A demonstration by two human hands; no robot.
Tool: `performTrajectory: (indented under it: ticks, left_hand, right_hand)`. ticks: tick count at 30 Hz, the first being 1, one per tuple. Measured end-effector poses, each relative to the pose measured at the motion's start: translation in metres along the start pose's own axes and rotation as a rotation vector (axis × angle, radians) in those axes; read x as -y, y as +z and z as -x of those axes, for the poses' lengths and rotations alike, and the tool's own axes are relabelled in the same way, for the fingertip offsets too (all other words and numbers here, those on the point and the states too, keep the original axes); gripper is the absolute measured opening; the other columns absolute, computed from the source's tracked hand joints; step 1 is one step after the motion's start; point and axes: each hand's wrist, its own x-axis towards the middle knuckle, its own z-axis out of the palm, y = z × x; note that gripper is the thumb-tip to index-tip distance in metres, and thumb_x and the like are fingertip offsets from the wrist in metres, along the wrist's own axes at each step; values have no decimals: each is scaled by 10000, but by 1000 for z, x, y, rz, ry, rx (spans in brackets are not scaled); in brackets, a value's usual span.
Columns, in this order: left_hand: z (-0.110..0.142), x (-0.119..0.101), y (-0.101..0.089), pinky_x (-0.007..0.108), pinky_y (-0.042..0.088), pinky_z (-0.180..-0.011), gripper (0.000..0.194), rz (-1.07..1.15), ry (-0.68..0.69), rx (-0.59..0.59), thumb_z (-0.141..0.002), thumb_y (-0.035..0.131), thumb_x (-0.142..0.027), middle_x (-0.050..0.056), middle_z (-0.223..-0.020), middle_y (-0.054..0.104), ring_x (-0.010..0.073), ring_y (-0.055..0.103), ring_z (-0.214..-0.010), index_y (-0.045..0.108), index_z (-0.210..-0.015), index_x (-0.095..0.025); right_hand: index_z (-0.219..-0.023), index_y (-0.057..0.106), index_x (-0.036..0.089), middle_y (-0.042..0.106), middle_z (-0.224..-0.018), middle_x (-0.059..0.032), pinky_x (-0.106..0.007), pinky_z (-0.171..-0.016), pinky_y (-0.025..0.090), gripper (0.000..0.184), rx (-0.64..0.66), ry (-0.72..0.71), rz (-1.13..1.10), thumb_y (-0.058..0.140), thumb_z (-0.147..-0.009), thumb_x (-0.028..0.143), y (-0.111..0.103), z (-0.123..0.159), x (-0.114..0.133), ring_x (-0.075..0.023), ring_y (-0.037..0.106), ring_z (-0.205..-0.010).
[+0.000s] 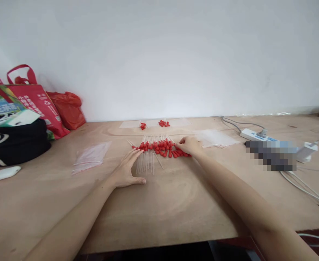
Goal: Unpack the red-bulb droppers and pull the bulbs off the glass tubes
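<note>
A pile of glass droppers with red rubber bulbs point(162, 145) lies across the middle of the wooden table. Their thin clear tubes point(146, 164) point toward me and toward the wall. At the pile's left end, my left hand point(127, 170) is open, thumb apart, with its fingertips against the red bulbs. My right hand point(190, 145) is at the right end with bent fingers drawn together by the bulbs. What lies between those fingertips is hidden. Two small groups of red-bulbed droppers rest farther back, the left one point(143, 126) and the right one point(164, 123), on clear plastic bags point(179, 122).
Clear zip bags lie in a left stack point(91, 157) and a right stack point(216, 138). Shopping bags point(37, 105), a black bag point(18, 141) and a white case point(5, 173) are at left. A power strip point(257, 136), a charger point(306, 151) and cables occupy the right.
</note>
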Motion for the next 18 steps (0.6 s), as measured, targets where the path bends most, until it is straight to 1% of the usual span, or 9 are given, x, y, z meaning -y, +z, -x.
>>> performTrajectory:
  ticks: [2, 4, 6, 9, 11, 14, 16, 18]
  left_hand:
    - [0, 1, 2, 484, 212, -1028, 1030, 16, -31, 20, -542, 593, -664, 159, -1395, 203, 328, 167, -1282, 173, -1343, -171]
    - [-1, 3, 4, 480, 216, -1028, 1053, 31, -55, 38, -539, 595, -664, 166, -1398, 188, 326, 155, -1286, 146, -1349, -164]
    - [-1, 4, 6, 476, 225, -1025, 1055, 41, -70, 42, -545, 595, -658, 168, -1399, 182, 323, 153, -1288, 129, -1352, -162]
    - [0, 5, 7, 479, 237, -1017, 1044, 42, -65, 40, -552, 595, -653, 173, -1393, 190, 321, 167, -1284, 129, -1349, -168]
    - [0, 5, 8, 482, 243, -1010, 1033, 37, -51, 35, -557, 595, -649, 176, -1386, 202, 320, 184, -1279, 130, -1348, -175]
    - [0, 6, 7, 481, 264, -994, 1015, 28, -23, 17, -566, 593, -643, 173, -1374, 232, 321, 217, -1265, 135, -1346, -184]
    - [0, 6, 7, 475, 279, -983, 1017, 16, -13, 4, -558, 597, -645, 175, -1363, 255, 325, 238, -1253, 153, -1343, -177]
    - [0, 6, 8, 479, 280, -974, 1000, -9, -17, -22, -559, 594, -646, 180, -1343, 291, 331, 255, -1241, 190, -1333, -159]
  right_hand:
    - [-706, 659, 218, 655, -739, -64, -446, -849, 286, 286, 78, 19, 62, 541, -672, 476, -1, -4, 8, -241, 569, -846]
    - [-689, 650, 195, 649, -714, -79, -418, -821, 324, 250, 126, 36, 108, 550, -677, 424, -1, -6, 13, -242, 578, -830]
    - [-691, 643, 178, 646, -698, -89, -402, -792, 349, 206, 142, 53, 128, 565, -669, 368, 0, -8, 16, -245, 587, -806]
    - [-695, 632, 166, 646, -704, -96, -399, -784, 354, 171, 141, 62, 138, 574, -658, 322, 1, -10, 18, -242, 593, -777]
    - [-693, 627, 162, 645, -711, -98, -408, -797, 345, 171, 127, 59, 142, 562, -664, 317, 1, -10, 18, -240, 592, -779]
    - [-690, 623, 166, 644, -741, -96, -466, -840, 289, 215, 82, 44, 151, 524, -687, 357, -4, -7, 16, -249, 580, -810]
    - [-666, 618, 165, 643, -755, -98, -501, -843, 250, 263, 21, 9, 175, 503, -696, 399, -8, -2, 11, -258, 571, -808]
    - [-645, 608, 160, 639, -731, -96, -500, -822, 244, 298, -64, -43, 189, 478, -709, 420, -12, 7, 4, -251, 566, -772]
